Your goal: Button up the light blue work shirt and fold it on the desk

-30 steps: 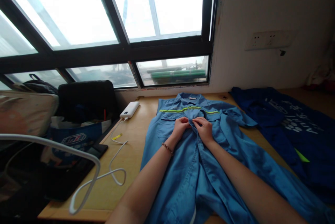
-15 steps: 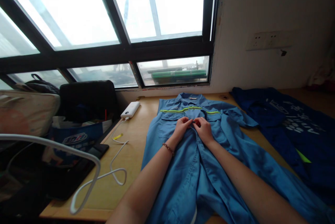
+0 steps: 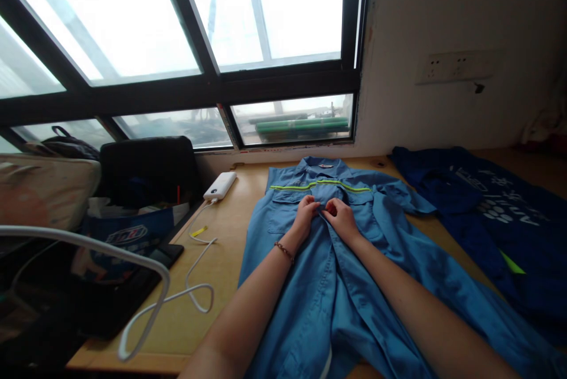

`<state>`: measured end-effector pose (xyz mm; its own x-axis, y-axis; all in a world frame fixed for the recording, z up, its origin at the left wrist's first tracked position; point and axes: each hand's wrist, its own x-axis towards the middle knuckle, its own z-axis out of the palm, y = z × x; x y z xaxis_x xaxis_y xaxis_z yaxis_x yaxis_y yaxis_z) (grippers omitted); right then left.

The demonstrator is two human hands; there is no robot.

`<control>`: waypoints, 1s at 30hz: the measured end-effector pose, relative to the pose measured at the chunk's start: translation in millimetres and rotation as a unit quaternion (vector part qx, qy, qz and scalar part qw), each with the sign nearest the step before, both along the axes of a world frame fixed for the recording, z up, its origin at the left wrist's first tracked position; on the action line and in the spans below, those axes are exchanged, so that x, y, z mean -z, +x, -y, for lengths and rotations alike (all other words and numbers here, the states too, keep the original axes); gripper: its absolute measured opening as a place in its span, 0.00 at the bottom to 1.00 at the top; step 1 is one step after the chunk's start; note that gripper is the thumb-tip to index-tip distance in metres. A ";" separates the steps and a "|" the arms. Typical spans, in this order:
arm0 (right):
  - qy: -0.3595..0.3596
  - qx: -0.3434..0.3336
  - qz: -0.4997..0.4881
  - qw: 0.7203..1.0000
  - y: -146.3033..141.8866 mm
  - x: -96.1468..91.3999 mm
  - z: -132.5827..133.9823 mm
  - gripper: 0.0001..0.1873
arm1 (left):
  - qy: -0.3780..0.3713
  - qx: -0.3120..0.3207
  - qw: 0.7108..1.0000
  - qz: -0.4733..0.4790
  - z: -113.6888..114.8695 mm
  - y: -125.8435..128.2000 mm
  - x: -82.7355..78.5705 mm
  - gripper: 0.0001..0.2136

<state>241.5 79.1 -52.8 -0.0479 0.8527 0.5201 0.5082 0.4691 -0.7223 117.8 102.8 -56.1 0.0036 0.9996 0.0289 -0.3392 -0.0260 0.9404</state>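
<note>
A blue work shirt (image 3: 292,273) with a yellow-green stripe across the chest lies front up, its collar toward the window. Over its front opening, just below the stripe, both my hands pinch the fabric. My left hand (image 3: 306,213), with a beaded bracelet at the wrist, grips the left front edge. Close beside it, my right hand (image 3: 340,219) holds the right front edge between thumb and fingers. Below them the two front edges hang apart. Any button between the fingertips is too small to make out.
The shirt rests on a wooden table (image 3: 230,284). To the left lie a white power bank (image 3: 220,185) and its white cable (image 3: 190,290). A dark blue garment (image 3: 500,219) lies at right. Bags and a black chair (image 3: 150,166) stand beyond the table's left edge.
My hands have shifted slightly to the left, and the fingertips have moved at the shirt's edges. The chest stripe now lines up more evenly across the opening.
</note>
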 end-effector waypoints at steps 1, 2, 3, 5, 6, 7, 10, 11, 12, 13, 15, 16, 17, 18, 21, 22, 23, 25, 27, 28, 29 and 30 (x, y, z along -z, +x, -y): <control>-0.002 -0.002 -0.002 1.000 0.0 0.1 -0.3 0.03 | -0.005 0.001 1.000 0.005 -0.7 -0.4 0.6 0.11; -0.004 -0.004 -0.005 1.000 0.0 0.5 -0.6 0.03 | -0.010 0.001 1.000 0.009 -1.1 -0.7 0.9 0.12; -0.005 -0.005 -0.007 1.000 0.0 0.9 -1.0 0.03 | -0.015 0.003 1.000 0.014 -1.3 -0.9 1.0 0.12; -0.003 -0.006 -0.008 1.000 -0.2 2.2 -1.8 0.03 | -0.022 0.007 0.999 0.023 -0.9 -0.8 0.6 0.12; -0.002 -0.007 -0.009 1.000 -0.3 2.7 -2.3 0.03 | -0.020 0.010 0.999 0.026 -0.4 -0.7 0.1 0.13; -0.001 -0.007 -0.010 1.000 -0.4 3.1 -2.6 0.03 | -0.015 0.012 0.999 0.028 0.2 -0.5 -0.5 0.13; 0.002 0.006 -0.017 1.000 -0.7 1.9 -1.6 0.03 | 0.002 0.014 0.999 0.030 2.1 0.1 -2.7 0.14; 0.008 0.014 -0.019 1.000 -0.8 0.6 -0.5 0.04 | 0.003 0.013 0.999 0.032 2.5 0.1 -3.2 0.15; 0.018 0.019 -0.019 0.999 -1.0 -1.0 1.0 0.05 | 0.001 0.015 0.999 0.035 2.7 0.1 -3.6 0.16; 0.031 0.021 -0.015 0.999 -1.2 -2.7 2.8 0.09 | -0.001 0.016 0.999 0.039 2.8 -0.1 -3.7 0.17; 0.056 0.015 0.004 0.998 -1.6 -5.5 6.1 0.15 | -0.002 0.018 0.999 0.044 2.7 -0.4 -3.2 0.18; 0.065 0.012 0.015 0.998 -1.7 -6.2 7.3 0.18 | -0.001 0.018 0.999 0.045 2.6 -0.6 -2.8 0.18; 0.069 0.010 0.026 0.997 -1.9 -6.2 7.9 0.19 | 0.003 0.018 0.999 0.044 2.6 -0.6 -2.2 0.18; 0.070 0.013 0.034 0.997 -2.0 -5.5 7.9 0.19 | 0.007 0.018 0.999 0.042 2.8 -0.5 -1.8 0.18; 0.059 0.025 0.043 0.997 -2.3 -0.4 5.3 0.19 | 0.026 0.019 0.999 0.030 4.0 0.3 -1.7 0.19; 0.053 0.026 0.042 0.997 -2.3 1.6 3.8 0.20 | 0.033 0.021 0.999 0.026 4.5 0.5 -2.1 0.19; 0.045 0.025 0.039 0.998 -2.2 3.5 2.0 0.20 | 0.038 0.022 0.999 0.022 5.1 0.8 -2.7 0.19; 0.022 0.018 0.015 0.999 -0.9 6.5 -2.2 0.19 | 0.040 0.022 0.999 0.015 5.9 1.0 -3.9 0.19; -0.019 0.004 -0.046 0.999 2.2 8.0 -7.6 0.18 | 0.025 0.014 1.000 -0.003 6.0 1.3 -4.6 0.20; -0.050 -0.006 -0.089 0.995 4.3 8.2 -10.5 0.18 | 0.014 0.007 1.000 -0.017 5.7 1.6 -4.7 0.20; -0.083 -0.015 -0.133 0.988 6.6 8.2 -13.3 0.18 | 0.004 0.001 1.000 -0.031 5.2 1.9 -4.5 0.20; -0.114 -0.022 -0.169 0.979 8.8 7.9 -15.7 0.19 | -0.003 -0.003 0.999 -0.045 4.6 2.2 -4.1 0.20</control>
